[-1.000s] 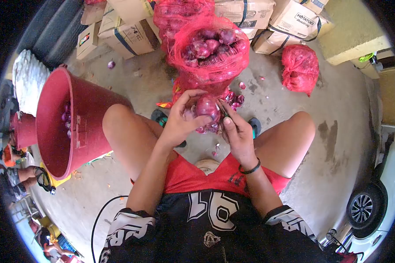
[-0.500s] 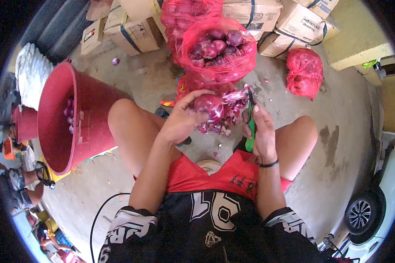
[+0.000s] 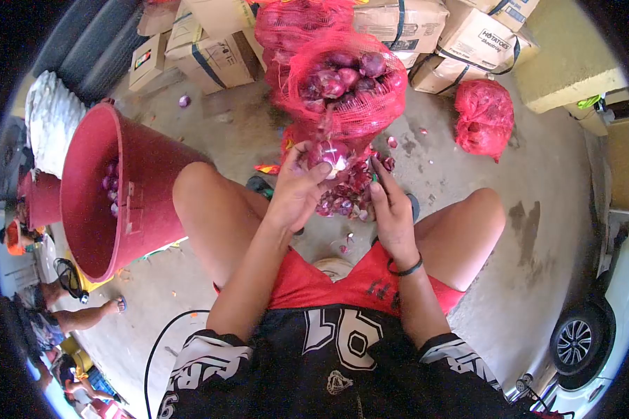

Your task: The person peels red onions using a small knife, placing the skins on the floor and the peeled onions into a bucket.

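Two big things frame the work: a tall dark-red plastic bucket (image 3: 129, 192) tilted open at the person's left, partly filled with onions, and a bulging red mesh sack of purple onions (image 3: 346, 84) standing straight ahead, touching the scrap pile below it. Between the knees lies a heap of purple onion skins (image 3: 346, 195) on the grey concrete floor (image 3: 531, 230). Above that heap the left hand (image 3: 297, 192) has its grip closed round a single round purple onion (image 3: 330, 155), pale cut end facing up. The right hand (image 3: 391, 209) sits just beside it, to the right and slightly lower, grip closed on a slim green-handled tool (image 3: 376, 174) pointing toward the onion. Open room lies leftward to the bucket mouth.
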### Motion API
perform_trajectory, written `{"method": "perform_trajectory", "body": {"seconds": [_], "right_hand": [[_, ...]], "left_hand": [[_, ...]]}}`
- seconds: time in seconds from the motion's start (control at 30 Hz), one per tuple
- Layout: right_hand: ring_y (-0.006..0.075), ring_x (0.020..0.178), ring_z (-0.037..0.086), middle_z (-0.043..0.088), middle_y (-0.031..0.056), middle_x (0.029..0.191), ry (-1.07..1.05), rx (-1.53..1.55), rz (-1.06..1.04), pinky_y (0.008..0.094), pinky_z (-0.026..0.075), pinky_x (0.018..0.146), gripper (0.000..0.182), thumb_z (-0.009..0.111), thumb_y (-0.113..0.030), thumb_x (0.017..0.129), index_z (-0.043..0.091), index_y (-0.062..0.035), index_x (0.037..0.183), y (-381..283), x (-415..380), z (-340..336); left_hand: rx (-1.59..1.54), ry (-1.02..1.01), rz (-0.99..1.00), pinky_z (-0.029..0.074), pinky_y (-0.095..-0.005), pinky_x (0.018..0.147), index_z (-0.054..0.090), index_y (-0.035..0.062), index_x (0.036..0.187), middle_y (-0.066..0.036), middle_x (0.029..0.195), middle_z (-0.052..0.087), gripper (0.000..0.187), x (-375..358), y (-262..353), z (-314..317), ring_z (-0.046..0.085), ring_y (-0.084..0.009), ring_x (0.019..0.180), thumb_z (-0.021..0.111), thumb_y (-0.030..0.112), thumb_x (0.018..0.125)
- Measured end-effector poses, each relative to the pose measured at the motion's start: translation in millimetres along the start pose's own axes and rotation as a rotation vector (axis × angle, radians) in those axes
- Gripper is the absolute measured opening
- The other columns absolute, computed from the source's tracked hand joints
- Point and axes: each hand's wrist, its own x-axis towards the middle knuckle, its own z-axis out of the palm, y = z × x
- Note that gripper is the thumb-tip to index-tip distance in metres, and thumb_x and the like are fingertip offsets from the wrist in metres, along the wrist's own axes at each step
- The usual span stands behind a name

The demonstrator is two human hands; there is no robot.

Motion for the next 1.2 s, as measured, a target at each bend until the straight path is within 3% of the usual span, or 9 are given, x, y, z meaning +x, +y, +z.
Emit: {"method": "perform_trajectory", "body": {"seconds": [0.13,0.27,0.53,0.7,0.77,0.83,0.97,1.07,1.2], "right_hand": [[0.0311,0.104,0.064,0.061,0.0265,0.115,-0.014,-0.059,-0.282,0.0366,0.047,0.092,0.054,0.057,-0.017,0.095,0.04,-0.0022,0.144,-21.2,-7.2,9.9],[0.0347,0.104,0.063,0.06,0.0279,0.115,-0.021,-0.114,-0.353,0.0376,0.047,0.091,0.059,0.058,-0.014,0.094,0.035,-0.0039,0.146,-29.5,-4.7,13.1],[0.0363,0.08,0.061,0.061,0.0217,0.094,-0.022,-0.271,-0.453,0.0392,0.051,0.078,0.054,0.061,-0.007,0.089,0.046,-0.0052,0.141,-26.4,-1.3,8.7],[0.0209,0.066,0.054,0.054,0.0111,0.078,0.031,-0.179,-0.519,0.0321,0.048,0.064,0.046,0.058,-0.012,0.094,0.05,-0.0053,0.139,-21.0,1.5,6.1],[0.013,0.063,0.05,0.052,0.0047,0.076,0.014,0.118,-0.391,0.0272,0.044,0.058,0.044,0.055,-0.015,0.097,0.049,-0.0062,0.14,-16.3,1.1,2.4],[0.0058,0.062,0.044,0.05,-0.0017,0.076,-0.054,0.554,-0.013,0.0222,0.039,0.054,0.042,0.052,-0.019,0.101,0.047,-0.0073,0.141,-15.9,-4.5,-4.7],[0.0061,0.065,0.047,0.053,-0.0036,0.083,-0.014,0.379,-0.018,0.0203,0.043,0.06,0.048,0.052,-0.019,0.101,0.04,-0.008,0.146,-11.0,1.4,-11.5],[0.0148,0.078,0.06,0.063,0.0062,0.097,0.013,0.199,-0.142,0.0276,0.051,0.074,0.056,0.055,-0.013,0.097,0.034,-0.0058,0.148,-24.6,-8.6,3.3],[0.0288,0.103,0.065,0.061,0.0256,0.118,-0.049,-0.016,-0.217,0.0352,0.049,0.09,0.06,0.057,-0.009,0.092,0.033,-0.0028,0.147,-40.1,-13.3,8.6]], "left_hand": [[0.053,0.088,0.0,0.051,-0.0396,0.093,0.043,0.0077,0.121,-0.009,0.116,0.059,0.048,-1.9,-3.3,5.5,0.061,-0.0216,0.105,0.07,-0.001,0.082],[0.163,0.114,0.056,0.051,-0.0325,0.09,0.046,0.0074,0.115,-0.005,0.108,0.059,0.052,-1.9,-7.9,4.8,0.06,-0.0161,0.1,0.076,-0.004,0.074],[0.22,0.101,0.022,0.051,-0.0306,0.085,0.046,0.0067,0.11,-0.004,0.103,0.058,0.053,-6.0,-5.4,11.5,0.059,-0.0147,0.097,0.081,-0.002,0.071],[0.198,0.064,0.02,0.052,-0.0317,0.087,0.046,0.0067,0.112,-0.005,0.104,0.058,0.052,-5.1,0.1,13.7,0.059,-0.0155,0.097,0.079,-0.003,0.073],[0.216,0.027,0.031,0.051,-0.0325,0.089,0.046,0.0068,0.114,-0.005,0.106,0.057,0.052,-6.1,2.6,12.0,0.059,-0.0159,0.099,0.077,-0.005,0.074],[0.132,-0.007,-0.005,0.051,-0.0337,0.091,0.045,0.0073,0.117,-0.006,0.111,0.057,0.051,-6.3,6.4,7.1,0.06,-0.0175,0.102,0.074,-0.006,0.076],[0.033,-0.082,-0.03,0.049,-0.0447,0.098,0.044,0.0098,0.127,-0.01,0.127,0.056,0.055,-8.1,12.1,9.1,0.059,-0.0283,0.115,0.072,0.001,0.08],[-0.007,-0.044,0.01,0.05,-0.0441,0.097,0.043,0.01,0.128,-0.009,0.128,0.056,0.057,-6.4,5.6,9.5,0.058,-0.0274,0.115,0.073,0.002,0.08],[0.014,0.01,-0.017,0.051,-0.0389,0.093,0.043,0.0082,0.125,-0.01,0.121,0.057,0.057,-10.3,6.0,19.8,0.059,-0.0217,0.108,0.072,-0.006,0.078]]}}
